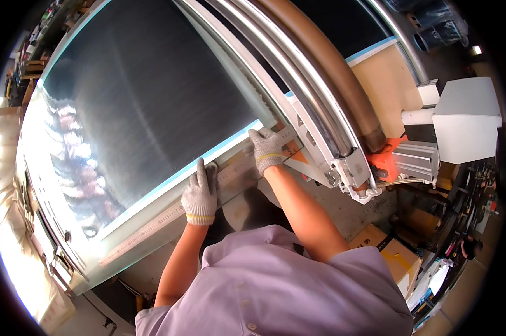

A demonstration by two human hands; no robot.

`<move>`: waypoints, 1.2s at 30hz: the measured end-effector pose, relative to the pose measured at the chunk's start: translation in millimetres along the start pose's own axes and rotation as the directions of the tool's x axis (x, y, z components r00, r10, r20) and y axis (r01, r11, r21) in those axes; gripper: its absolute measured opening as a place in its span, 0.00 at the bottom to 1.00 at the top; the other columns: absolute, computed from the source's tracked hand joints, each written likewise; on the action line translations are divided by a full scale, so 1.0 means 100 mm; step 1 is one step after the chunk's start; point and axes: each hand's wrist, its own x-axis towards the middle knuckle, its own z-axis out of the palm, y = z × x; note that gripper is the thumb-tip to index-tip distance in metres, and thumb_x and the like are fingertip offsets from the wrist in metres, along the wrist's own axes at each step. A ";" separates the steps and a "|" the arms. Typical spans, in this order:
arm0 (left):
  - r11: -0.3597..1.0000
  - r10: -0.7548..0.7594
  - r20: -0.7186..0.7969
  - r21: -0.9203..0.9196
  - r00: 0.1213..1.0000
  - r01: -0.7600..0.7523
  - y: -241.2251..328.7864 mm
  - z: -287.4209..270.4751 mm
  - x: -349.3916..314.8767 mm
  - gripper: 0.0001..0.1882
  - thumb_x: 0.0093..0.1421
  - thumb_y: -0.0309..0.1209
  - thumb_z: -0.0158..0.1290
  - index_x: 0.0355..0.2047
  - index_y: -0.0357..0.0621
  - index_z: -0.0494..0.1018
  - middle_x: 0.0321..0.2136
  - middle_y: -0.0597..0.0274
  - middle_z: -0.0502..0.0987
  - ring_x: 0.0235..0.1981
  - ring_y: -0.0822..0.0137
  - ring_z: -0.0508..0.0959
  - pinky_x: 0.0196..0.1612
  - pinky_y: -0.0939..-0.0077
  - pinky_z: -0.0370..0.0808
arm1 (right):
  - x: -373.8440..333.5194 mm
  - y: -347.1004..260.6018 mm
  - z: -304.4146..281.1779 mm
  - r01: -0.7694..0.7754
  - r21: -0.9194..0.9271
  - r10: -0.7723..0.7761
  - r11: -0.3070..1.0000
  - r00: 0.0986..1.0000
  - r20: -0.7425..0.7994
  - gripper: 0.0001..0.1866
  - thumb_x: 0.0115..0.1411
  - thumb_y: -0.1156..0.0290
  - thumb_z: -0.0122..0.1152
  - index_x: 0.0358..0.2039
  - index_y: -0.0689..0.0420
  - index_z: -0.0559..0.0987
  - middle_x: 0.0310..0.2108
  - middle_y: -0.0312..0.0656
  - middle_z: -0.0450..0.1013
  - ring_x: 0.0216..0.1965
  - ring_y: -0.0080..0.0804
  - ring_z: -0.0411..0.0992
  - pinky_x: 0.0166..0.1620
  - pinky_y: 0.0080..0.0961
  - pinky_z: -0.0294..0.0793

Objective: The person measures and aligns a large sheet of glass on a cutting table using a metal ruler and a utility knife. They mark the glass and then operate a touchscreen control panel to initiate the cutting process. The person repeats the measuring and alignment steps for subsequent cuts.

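Black sheet (163,95): on the bench, before both hands
Left hand (200,193): gloved, fingers extended at its blue edge
Right hand (267,150): gloved, at its near corner; cannot tell whether clamped
Brown roller (334,73): beyond steel rollers, right
Carton (401,260): lower right, print illegible

A dark glossy sheet (152,84) edged in pale blue lies apparently flat, ahead and left.
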 end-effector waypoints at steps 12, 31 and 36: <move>0.953 0.303 0.154 -0.020 0.940 -0.304 0.33 -0.13 0.80 0.42 0.52 0.41 0.62 0.63 0.33 0.62 0.67 0.40 0.59 0.69 0.38 0.57 0.70 0.49 0.54 | 0.12 0.23 -0.04 0.235 -0.303 -0.267 0.924 0.961 -0.070 0.10 0.61 0.70 0.63 0.28 0.63 0.81 0.16 0.45 0.73 0.18 0.33 0.74 0.25 0.35 0.73; 0.936 -0.019 0.262 -0.335 0.965 0.109 -0.63 -0.32 -0.24 0.32 0.64 0.43 0.58 0.63 0.40 0.67 0.49 0.37 0.75 0.48 0.37 0.77 0.54 0.54 0.75 | -0.15 0.34 0.34 0.241 -0.102 -0.257 0.965 0.945 -0.202 0.17 0.66 0.56 0.63 0.39 0.60 0.81 0.22 0.35 0.71 0.23 0.25 0.72 0.28 0.20 0.74; 0.896 -0.072 0.112 -0.429 0.991 0.114 -2.11 -0.73 -1.03 0.31 0.66 0.44 0.56 0.64 0.40 0.67 0.53 0.39 0.75 0.52 0.44 0.77 0.56 0.59 0.73 | -0.58 1.39 1.45 -0.176 0.332 0.162 0.927 0.984 0.069 0.23 0.64 0.54 0.65 0.50 0.58 0.74 0.34 0.40 0.72 0.28 0.30 0.73 0.28 0.27 0.81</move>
